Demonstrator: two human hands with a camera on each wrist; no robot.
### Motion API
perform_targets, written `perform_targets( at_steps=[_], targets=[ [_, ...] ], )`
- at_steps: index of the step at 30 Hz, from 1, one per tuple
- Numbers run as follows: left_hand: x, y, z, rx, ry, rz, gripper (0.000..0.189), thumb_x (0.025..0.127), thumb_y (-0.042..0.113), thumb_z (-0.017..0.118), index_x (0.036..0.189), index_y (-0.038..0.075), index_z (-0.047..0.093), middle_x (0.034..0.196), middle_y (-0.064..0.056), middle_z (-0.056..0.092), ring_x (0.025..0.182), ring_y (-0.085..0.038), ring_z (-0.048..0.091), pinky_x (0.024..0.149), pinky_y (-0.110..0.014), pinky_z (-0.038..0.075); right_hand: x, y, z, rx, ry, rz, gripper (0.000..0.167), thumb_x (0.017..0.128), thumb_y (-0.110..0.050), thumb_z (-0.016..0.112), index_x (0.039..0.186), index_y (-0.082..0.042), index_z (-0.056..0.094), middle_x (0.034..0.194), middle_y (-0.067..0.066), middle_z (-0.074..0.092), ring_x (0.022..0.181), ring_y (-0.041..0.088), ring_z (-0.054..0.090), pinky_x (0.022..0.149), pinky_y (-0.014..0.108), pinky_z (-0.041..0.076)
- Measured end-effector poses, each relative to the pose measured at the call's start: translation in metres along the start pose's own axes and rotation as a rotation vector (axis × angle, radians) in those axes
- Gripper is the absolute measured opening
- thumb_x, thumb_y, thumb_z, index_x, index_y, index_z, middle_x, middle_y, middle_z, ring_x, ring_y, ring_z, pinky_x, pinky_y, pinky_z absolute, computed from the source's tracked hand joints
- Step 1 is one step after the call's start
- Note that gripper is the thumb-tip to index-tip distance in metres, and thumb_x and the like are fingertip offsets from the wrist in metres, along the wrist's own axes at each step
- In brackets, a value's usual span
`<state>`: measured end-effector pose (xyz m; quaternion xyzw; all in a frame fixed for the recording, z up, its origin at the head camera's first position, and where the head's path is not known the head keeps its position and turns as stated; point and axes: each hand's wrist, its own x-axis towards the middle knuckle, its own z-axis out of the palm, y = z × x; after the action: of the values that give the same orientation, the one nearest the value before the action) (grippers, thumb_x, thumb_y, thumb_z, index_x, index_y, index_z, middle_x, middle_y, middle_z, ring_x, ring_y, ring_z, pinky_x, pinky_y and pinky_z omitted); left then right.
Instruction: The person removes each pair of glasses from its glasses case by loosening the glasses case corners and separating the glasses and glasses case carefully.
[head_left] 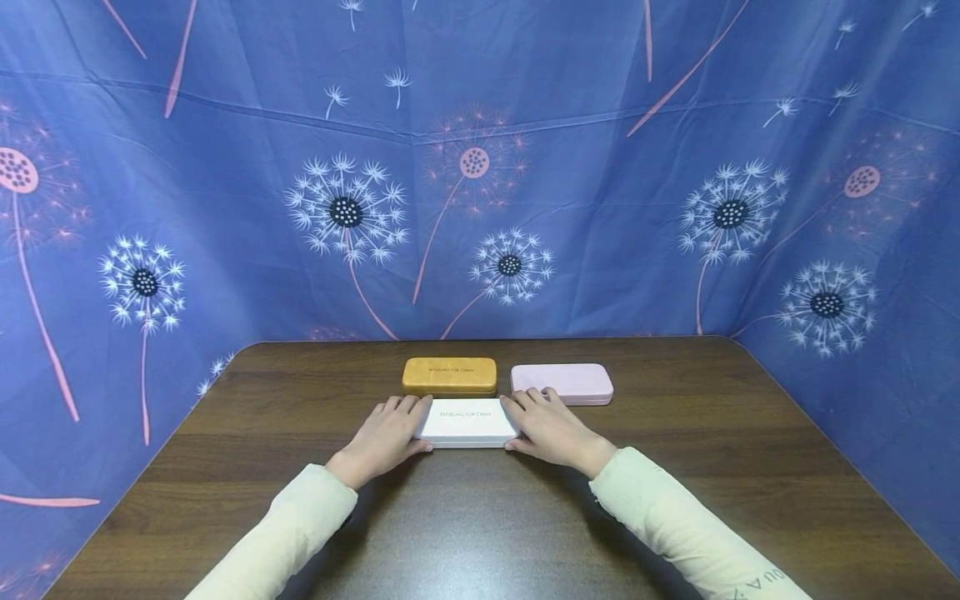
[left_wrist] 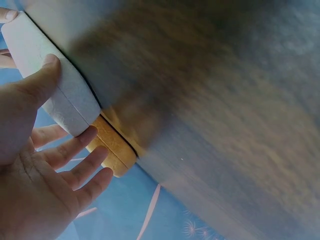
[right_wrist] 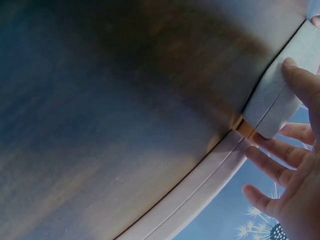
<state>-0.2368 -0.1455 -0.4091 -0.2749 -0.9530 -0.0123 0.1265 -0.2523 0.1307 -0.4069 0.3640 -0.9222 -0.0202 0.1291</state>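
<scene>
A white glasses case (head_left: 467,421) with printed lettering lies on the table in the head view. My left hand (head_left: 384,437) grips its left end, thumb on the near side and index finger toward the far edge. At the opposite end my right hand (head_left: 553,429) holds it the same way. In the left wrist view the left thumb (left_wrist: 42,80) presses the case's side, while the other fingers spread past its end. The right wrist view has the right thumb (right_wrist: 300,80) on the white case (right_wrist: 272,105), with fingertips close to the pink glasses case (right_wrist: 195,192).
Behind the white case sits a yellow glasses case (head_left: 450,379) with similar lettering. To its right lies the pale pink case (head_left: 573,382). The dark wooden table (head_left: 480,525) ends at a blue dandelion-patterned cloth (head_left: 600,250) that hangs behind and at both sides.
</scene>
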Motion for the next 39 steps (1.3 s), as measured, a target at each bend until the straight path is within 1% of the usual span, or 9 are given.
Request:
perform_targets(
  at_steps=[11, 16, 20, 24, 30, 35, 39],
  targets=[
    [-0.002, 0.000, 0.001, 0.001, 0.023, 0.019, 0.068, 0.077, 0.039, 0.069, 0.128, 0.001, 0.045, 0.115, -0.016, 0.057, 0.102, -0.033, 0.055, 0.084, -0.046, 0.046, -0.001, 0.001, 0.001, 0.011, 0.007, -0.010, 0.068, 0.079, -0.048, 0.063, 0.130, -0.005, 0.046, 0.118, 0.010, 0.056, 0.108, 0.026, 0.052, 0.089, 0.048, 0.039],
    [-0.004, 0.003, -0.002, 0.018, 0.022, 0.022, 0.069, 0.077, 0.041, 0.069, 0.129, 0.002, 0.044, 0.116, -0.014, 0.057, 0.104, -0.031, 0.054, 0.086, -0.045, 0.045, -0.004, 0.000, -0.002, -0.002, 0.032, -0.022, 0.068, 0.079, -0.048, 0.064, 0.130, -0.006, 0.047, 0.117, 0.009, 0.057, 0.107, 0.025, 0.053, 0.088, 0.047, 0.040],
    [-0.005, 0.005, -0.005, 0.030, 0.043, 0.026, 0.070, 0.076, 0.042, 0.069, 0.128, 0.002, 0.045, 0.115, -0.014, 0.057, 0.103, -0.031, 0.054, 0.086, -0.045, 0.045, -0.007, 0.001, -0.005, -0.007, 0.054, -0.031, 0.069, 0.079, -0.048, 0.064, 0.130, -0.006, 0.047, 0.118, 0.009, 0.057, 0.107, 0.025, 0.053, 0.087, 0.046, 0.040],
    [-0.007, 0.008, -0.008, 0.044, 0.074, 0.044, 0.070, 0.075, 0.045, 0.069, 0.127, 0.003, 0.046, 0.113, -0.013, 0.058, 0.102, -0.031, 0.055, 0.084, -0.044, 0.046, -0.012, 0.001, -0.009, -0.017, 0.075, -0.044, 0.070, 0.078, -0.049, 0.065, 0.129, -0.006, 0.047, 0.118, 0.008, 0.057, 0.106, 0.024, 0.054, 0.087, 0.046, 0.040],
    [-0.010, 0.013, -0.010, 0.054, 0.100, 0.066, 0.071, 0.074, 0.047, 0.069, 0.126, 0.003, 0.047, 0.111, -0.013, 0.059, 0.101, -0.031, 0.056, 0.082, -0.044, 0.047, -0.019, 0.002, -0.014, -0.024, 0.104, -0.067, 0.070, 0.076, -0.049, 0.066, 0.128, -0.005, 0.049, 0.118, 0.009, 0.057, 0.105, 0.025, 0.054, 0.085, 0.047, 0.042],
    [-0.012, 0.019, -0.009, 0.049, 0.111, 0.087, 0.072, 0.073, 0.048, 0.068, 0.126, 0.004, 0.047, 0.109, -0.012, 0.059, 0.100, -0.030, 0.056, 0.081, -0.044, 0.047, -0.026, 0.002, -0.015, -0.011, 0.073, -0.062, 0.071, 0.076, -0.050, 0.066, 0.128, -0.005, 0.049, 0.119, 0.008, 0.057, 0.106, 0.025, 0.054, 0.085, 0.048, 0.043],
    [-0.014, 0.023, -0.007, 0.044, 0.112, 0.101, 0.073, 0.072, 0.049, 0.069, 0.125, 0.004, 0.047, 0.108, -0.011, 0.059, 0.100, -0.030, 0.056, 0.081, -0.043, 0.047, -0.033, 0.001, -0.016, -0.009, 0.060, -0.068, 0.072, 0.076, -0.050, 0.066, 0.129, -0.005, 0.048, 0.119, 0.008, 0.057, 0.106, 0.025, 0.054, 0.084, 0.044, 0.042]
  ],
)
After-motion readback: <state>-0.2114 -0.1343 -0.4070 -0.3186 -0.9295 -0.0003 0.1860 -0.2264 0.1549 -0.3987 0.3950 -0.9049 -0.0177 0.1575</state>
